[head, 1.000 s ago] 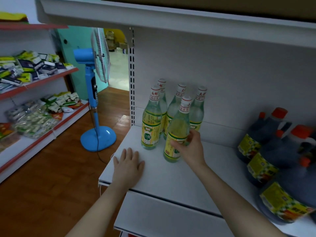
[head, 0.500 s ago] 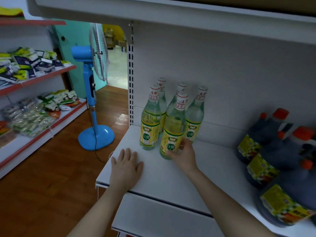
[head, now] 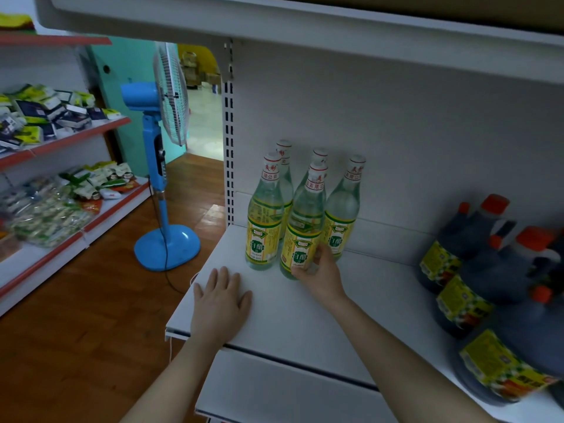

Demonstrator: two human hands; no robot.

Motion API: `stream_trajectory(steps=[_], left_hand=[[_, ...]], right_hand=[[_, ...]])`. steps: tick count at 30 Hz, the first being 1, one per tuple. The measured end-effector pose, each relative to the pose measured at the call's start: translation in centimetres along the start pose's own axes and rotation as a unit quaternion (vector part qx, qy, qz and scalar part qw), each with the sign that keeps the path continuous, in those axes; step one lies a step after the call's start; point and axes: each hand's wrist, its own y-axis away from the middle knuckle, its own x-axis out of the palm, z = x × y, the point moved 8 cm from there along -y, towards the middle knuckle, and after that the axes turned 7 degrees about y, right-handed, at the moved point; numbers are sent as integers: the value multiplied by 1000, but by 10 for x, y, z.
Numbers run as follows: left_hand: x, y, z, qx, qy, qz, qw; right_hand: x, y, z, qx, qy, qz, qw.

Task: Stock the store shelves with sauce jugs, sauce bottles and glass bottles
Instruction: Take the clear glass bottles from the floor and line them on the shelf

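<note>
Gripping the front glass bottle [head: 300, 239] low on its label, the right hand [head: 320, 276] holds it on the white shelf [head: 305, 319], one of five glass bottles [head: 264, 233] clustered at the left end. The left hand [head: 221, 303] lies flat, fingers straight, near the shelf edge. Two rear bottles are mostly hidden; at least three dark sauce jugs [head: 476, 270] at right are blurred and cut off, with a blue fan [head: 161, 166] on the floor to the left.

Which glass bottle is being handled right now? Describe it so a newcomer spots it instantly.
On the white shelf, left of the dark sauce jugs, stand five clear glass bottles with yellow labels. The held bottle stands nearest the front edge, in the middle of the group. It alone has the right hand gripping its lower body.
</note>
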Motion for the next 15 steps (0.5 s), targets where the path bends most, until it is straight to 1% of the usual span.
stream_trajectory(steps=[3, 5, 9, 15], left_hand=[[0, 1, -1, -4, 1, 2, 1000], [-1, 1, -1, -5, 2, 6, 1000], [-2, 1, -1, -6, -1, 6, 1000], [0, 1, -1, -6, 2, 10, 1000]], right_hand=[[6, 3, -10, 21, 12, 15, 1000], [7, 4, -12, 31, 8, 6, 999], [8, 4, -12, 38, 9, -2, 999], [10, 2, -12, 40, 28, 21, 999]])
